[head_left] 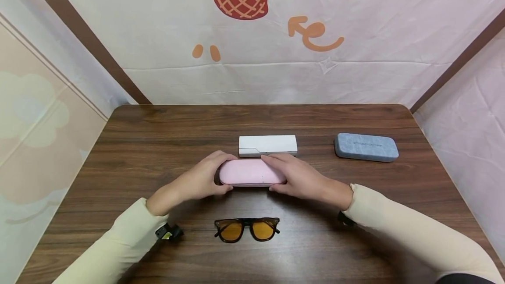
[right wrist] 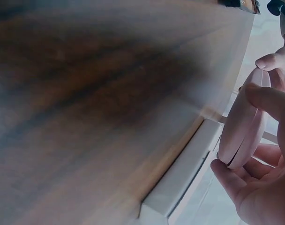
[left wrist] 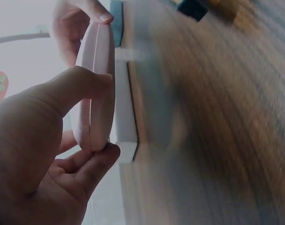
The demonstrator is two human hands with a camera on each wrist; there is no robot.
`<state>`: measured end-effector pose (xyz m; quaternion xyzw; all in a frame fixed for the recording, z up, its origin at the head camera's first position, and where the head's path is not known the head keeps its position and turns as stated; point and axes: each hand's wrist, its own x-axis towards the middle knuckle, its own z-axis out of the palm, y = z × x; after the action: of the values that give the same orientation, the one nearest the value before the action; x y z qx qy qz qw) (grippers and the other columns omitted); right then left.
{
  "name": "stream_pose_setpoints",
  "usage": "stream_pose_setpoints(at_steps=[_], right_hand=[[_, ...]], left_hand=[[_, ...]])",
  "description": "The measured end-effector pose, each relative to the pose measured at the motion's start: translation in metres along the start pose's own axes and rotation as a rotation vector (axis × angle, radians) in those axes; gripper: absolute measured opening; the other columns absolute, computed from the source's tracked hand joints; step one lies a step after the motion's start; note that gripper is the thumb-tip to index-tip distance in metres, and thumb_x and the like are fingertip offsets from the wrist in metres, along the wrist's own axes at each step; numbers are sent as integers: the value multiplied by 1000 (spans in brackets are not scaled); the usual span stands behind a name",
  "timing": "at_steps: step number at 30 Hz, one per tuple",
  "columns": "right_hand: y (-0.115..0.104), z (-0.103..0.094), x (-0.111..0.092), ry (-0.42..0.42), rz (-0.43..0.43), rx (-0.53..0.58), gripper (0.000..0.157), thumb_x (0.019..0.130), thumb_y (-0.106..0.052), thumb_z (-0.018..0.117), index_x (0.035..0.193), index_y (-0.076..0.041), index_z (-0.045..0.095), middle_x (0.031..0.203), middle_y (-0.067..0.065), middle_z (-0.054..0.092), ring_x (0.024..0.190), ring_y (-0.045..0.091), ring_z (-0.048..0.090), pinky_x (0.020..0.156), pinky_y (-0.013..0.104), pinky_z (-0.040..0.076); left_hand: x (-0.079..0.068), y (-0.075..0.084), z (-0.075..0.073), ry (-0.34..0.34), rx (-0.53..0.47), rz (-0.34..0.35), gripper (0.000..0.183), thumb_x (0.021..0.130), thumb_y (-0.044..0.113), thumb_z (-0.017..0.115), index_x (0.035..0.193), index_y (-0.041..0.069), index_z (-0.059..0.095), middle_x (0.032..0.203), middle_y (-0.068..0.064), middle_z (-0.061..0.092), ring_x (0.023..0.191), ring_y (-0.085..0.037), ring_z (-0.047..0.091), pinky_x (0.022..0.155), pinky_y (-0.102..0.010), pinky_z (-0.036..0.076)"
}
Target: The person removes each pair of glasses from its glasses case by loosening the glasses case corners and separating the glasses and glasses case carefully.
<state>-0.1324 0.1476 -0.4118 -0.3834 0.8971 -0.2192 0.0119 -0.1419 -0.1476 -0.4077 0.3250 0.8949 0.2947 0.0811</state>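
Note:
Both hands hold a pink glasses case (head_left: 252, 172), its lid closed along the seam. My left hand (head_left: 203, 178) grips the left end, thumb on the near side and fingers round the far side. At the other end, my right hand (head_left: 301, 176) grips it the same way. In the left wrist view the pink case (left wrist: 96, 84) stands out from the wooden surface between the two hands. The right wrist view shows the seam of the pink case (right wrist: 243, 124) under the right thumb. Nearer the body lie black-framed glasses with amber lenses (head_left: 247, 229).
Just behind the pink case lies a white glasses case (head_left: 268, 144). A blue glasses case (head_left: 366, 147) with small lettering sits farther right. All rest on a dark wooden table (head_left: 130, 143), with a printed cloth (head_left: 158, 34) hanging behind its back edge.

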Motion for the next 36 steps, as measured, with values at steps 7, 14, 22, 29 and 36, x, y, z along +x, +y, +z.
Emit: stream_pose_setpoints(at_steps=[7,14,22,29,36], right_hand=[[-4,-4,16,-11,-23,-15,75,85,-28,84,148,-3,51,137,13,59,122,25,58,99,41,50],[-9,-4,36,-27,-30,-27,74,86,-28,83,148,-3,50,138,14,59,125,26,56,102,40,49],[-21,-2,63,-72,-14,-37,75,88,-31,81,150,-4,47,141,14,57,129,26,54,103,39,48],[-32,0,86,-110,6,-57,76,90,-33,79,152,-6,45,143,12,55,130,24,53,101,37,49],[-42,7,109,-140,31,-101,76,93,-36,75,154,-6,43,145,10,55,131,21,53,102,34,48]], left_hand=[[-3,-10,-12,-1,-7,-1,64,78,11,88,134,1,58,127,-11,61,116,-25,58,100,-47,48],[-9,-22,-28,13,0,9,63,78,9,87,133,0,58,127,-12,62,116,-26,58,99,-49,48],[-18,-38,-48,18,6,-2,63,77,7,87,133,-1,58,125,-12,62,112,-25,59,95,-48,50],[-26,-50,-62,4,8,-60,64,79,5,84,135,-1,55,127,-14,60,114,-28,59,95,-52,51],[-34,-65,-71,20,5,-79,64,78,-1,82,135,-4,54,129,-17,59,115,-30,58,96,-52,50]])
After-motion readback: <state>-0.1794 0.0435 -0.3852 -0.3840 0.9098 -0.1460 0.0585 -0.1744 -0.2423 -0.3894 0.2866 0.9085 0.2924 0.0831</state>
